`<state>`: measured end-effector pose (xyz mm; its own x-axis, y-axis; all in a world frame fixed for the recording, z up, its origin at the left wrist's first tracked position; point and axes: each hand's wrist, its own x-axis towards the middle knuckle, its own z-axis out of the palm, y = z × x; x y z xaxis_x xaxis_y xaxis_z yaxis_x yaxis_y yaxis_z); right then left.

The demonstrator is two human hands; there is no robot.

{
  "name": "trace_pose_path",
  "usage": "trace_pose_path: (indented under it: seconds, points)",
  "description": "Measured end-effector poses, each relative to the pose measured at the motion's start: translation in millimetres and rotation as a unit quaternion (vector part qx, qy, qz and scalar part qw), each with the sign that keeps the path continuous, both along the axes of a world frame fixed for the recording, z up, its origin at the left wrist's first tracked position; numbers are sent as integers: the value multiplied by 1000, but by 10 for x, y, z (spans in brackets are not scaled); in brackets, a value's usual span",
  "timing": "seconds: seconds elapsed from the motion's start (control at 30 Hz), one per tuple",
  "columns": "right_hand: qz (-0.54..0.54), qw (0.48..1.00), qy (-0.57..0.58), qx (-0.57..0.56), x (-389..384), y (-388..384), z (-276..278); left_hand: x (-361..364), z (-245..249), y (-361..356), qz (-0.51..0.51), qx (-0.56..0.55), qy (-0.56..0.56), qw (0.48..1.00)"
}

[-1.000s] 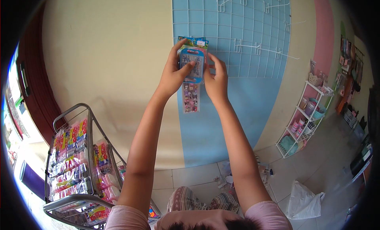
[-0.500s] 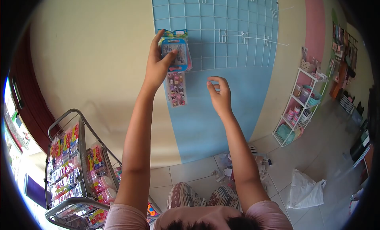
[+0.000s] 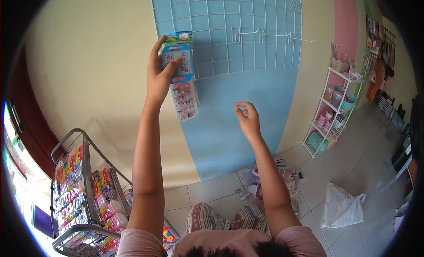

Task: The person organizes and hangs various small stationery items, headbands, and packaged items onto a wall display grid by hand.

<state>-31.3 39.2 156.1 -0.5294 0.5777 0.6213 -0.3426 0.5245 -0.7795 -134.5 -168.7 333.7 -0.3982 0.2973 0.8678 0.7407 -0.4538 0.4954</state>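
High on the left, my left hand is wrapped round the edge of a blue-framed toy pack, thumb on its front. The pack has a printed header card and lies at the left edge of a white wire grid. Below it hangs a clear sheet of small pink and purple stickers, its upper part hidden behind the pack. Lower and to the right, my right hand is in front of the blue wall stripe, apart from the grid. Its thumb and index finger are bent together; anything between them is too small to make out.
White hooks stick out from the grid. A metal rack of colourful packets stands at the lower left. On the right are a white shelf unit and a white plastic bag on the floor. Small loose items lie by the wall.
My left hand and the toy pack have shifted left in view, as has the grid. My right hand is lower, its thumb and index finger closer together.
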Motion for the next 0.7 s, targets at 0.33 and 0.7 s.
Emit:
trace_pose_path:
  seconds: [0.33,0.7]
  points:
    - [-14,998,-42,-37,300,384,-783,-136,-86,-36,13,4,6,1000]
    - [-101,963,-195,-157,1663,768,-3269,-8,0,86,89,-18,19,996]
